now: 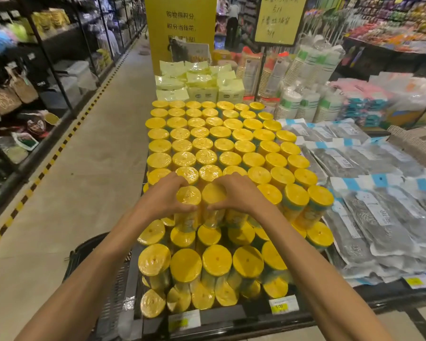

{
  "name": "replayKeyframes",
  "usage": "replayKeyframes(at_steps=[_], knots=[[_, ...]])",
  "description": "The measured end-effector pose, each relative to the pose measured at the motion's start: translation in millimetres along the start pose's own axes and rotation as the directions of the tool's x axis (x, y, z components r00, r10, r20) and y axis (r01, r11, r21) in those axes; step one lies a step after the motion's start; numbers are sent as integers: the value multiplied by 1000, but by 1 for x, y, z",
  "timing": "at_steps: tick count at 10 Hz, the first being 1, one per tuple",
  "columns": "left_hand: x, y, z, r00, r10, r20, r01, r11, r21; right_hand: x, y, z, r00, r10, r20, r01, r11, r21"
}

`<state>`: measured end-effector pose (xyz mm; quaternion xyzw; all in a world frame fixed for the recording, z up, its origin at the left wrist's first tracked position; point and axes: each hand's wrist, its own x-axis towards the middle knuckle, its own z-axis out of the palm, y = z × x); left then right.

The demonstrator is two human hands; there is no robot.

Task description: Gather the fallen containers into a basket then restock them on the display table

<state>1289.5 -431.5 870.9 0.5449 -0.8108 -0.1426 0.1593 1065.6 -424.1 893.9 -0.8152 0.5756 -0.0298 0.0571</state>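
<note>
- Head view: I see both hands close together over the block of yellow-lidded containers [229, 137] on the display table [234, 317].
- Left hand [164, 196]: fingers curled round the left container [188, 212], gripping just under its lid.
- Right hand [240, 193]: same grip on the right container [213, 210], just beside the first.
- Both held containers are upright, in the upper tier behind the lower front rows.
- Basket [101, 286]: black, left of the table, partly under the left forearm; I can't tell its contents.
- Grey packets [369, 212] lie right of the stack.
</note>
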Motion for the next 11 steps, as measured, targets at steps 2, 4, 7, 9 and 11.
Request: replayKeyframes(at_steps=[2, 4, 7, 9, 11], knots=[[-3, 4, 5, 998, -22, -54, 23, 1000, 4, 3, 2, 1, 1000, 8, 2, -8, 1000, -9], [-16, 6, 11, 985, -40, -167, 29, 997, -66, 3, 2, 2, 1000, 19, -3, -19, 1000, -8], [-9, 3, -4, 1000, 0, -18, 1, 999, 49, -6, -13, 4, 990, 140, 1, -140, 988, 63], [-9, 10, -23, 979, 200, -36, -196, 977, 83, -37, -20, -1, 947, 318, -34, -304, 928, 218], [-16, 32, -30, 874, 439, 207, -480, 846, 231, -89, -33, 4, 846, 530, -62, -502, 830, 244]])
